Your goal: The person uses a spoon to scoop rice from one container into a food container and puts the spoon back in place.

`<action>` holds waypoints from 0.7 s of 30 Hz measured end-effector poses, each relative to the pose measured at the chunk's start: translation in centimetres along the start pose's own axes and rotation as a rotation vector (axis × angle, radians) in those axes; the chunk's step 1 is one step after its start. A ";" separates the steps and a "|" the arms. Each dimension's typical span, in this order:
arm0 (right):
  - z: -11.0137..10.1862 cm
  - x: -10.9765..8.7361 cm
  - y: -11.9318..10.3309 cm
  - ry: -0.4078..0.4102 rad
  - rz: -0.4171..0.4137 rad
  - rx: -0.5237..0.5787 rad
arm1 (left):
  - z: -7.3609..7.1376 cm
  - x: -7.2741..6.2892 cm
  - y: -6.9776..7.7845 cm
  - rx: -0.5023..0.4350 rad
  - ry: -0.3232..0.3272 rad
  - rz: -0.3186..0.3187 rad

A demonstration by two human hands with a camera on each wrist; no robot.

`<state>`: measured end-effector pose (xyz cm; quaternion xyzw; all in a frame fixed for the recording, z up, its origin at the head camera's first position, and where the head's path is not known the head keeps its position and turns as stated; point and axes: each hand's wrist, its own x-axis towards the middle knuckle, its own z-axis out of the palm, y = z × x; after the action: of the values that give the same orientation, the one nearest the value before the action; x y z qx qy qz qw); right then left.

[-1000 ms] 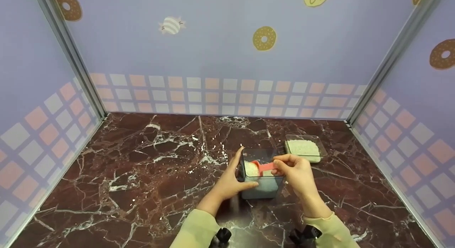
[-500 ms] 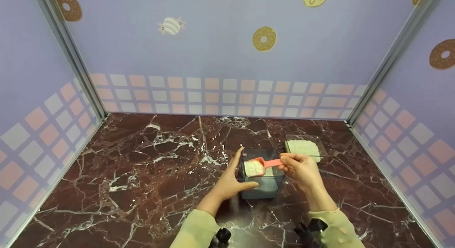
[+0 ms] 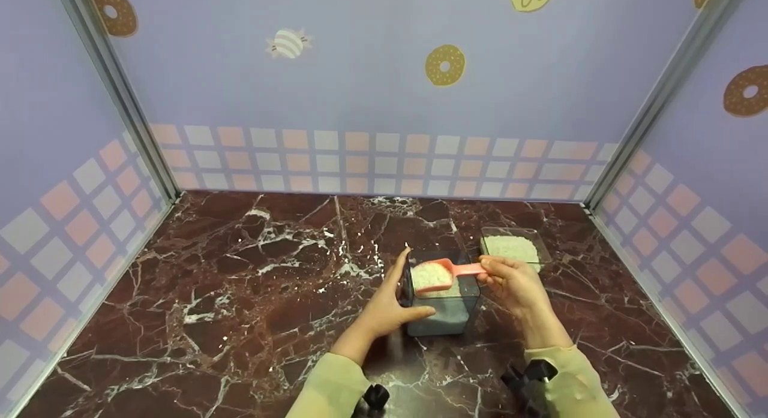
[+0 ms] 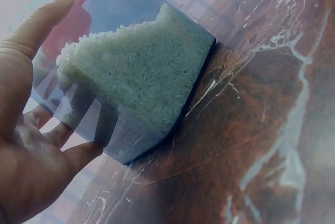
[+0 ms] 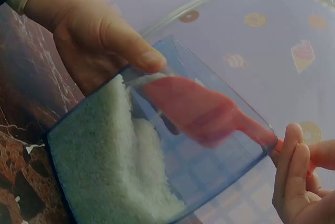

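Observation:
A clear bluish box stands on the marbled table, partly filled with rice. My left hand holds the box at its left side, thumb on the front wall and fingers spread along the side. My right hand pinches the handle end of a red scoop. White rice fills the scoop, which lies level inside the mouth of the box. In the right wrist view, the scoop shows through the wall, above the sloping rice.
Behind my right hand sits a shallow clear tray with a heap of rice. Loose grains are scattered over the marbled table. Patterned panels close off the back and both sides.
My right hand has drawn back to the right and the scoop has come up out of the rice, now filled. The left hand and the box have stayed put.

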<state>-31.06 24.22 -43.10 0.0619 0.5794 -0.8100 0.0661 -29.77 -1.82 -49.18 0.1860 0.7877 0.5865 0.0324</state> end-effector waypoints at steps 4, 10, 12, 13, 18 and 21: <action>-0.5 0.4 0.0 -0.022 0.024 0.039 | 0.0 0.0 0.0 -0.011 -0.003 0.009; -1.0 0.8 0.1 -0.032 0.055 0.103 | -0.1 0.1 -0.2 -0.035 -0.033 0.008; -1.3 0.9 0.1 -0.039 0.072 0.126 | -0.1 0.1 -0.3 -0.035 -0.035 0.007; -1.4 0.9 0.1 -0.049 0.083 0.140 | -0.1 0.1 -0.3 -0.033 -0.034 0.009; -2.0 1.2 0.1 -0.110 0.136 0.213 | -0.2 0.2 -0.4 -0.020 -0.030 0.015; -2.3 1.3 0.1 -0.137 0.173 0.264 | -0.2 0.1 -0.3 -0.014 -0.030 0.013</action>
<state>-32.29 26.36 -44.16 0.0644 0.4545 -0.8728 0.1660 -30.00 -2.01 -49.38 0.1996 0.7817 0.5894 0.0416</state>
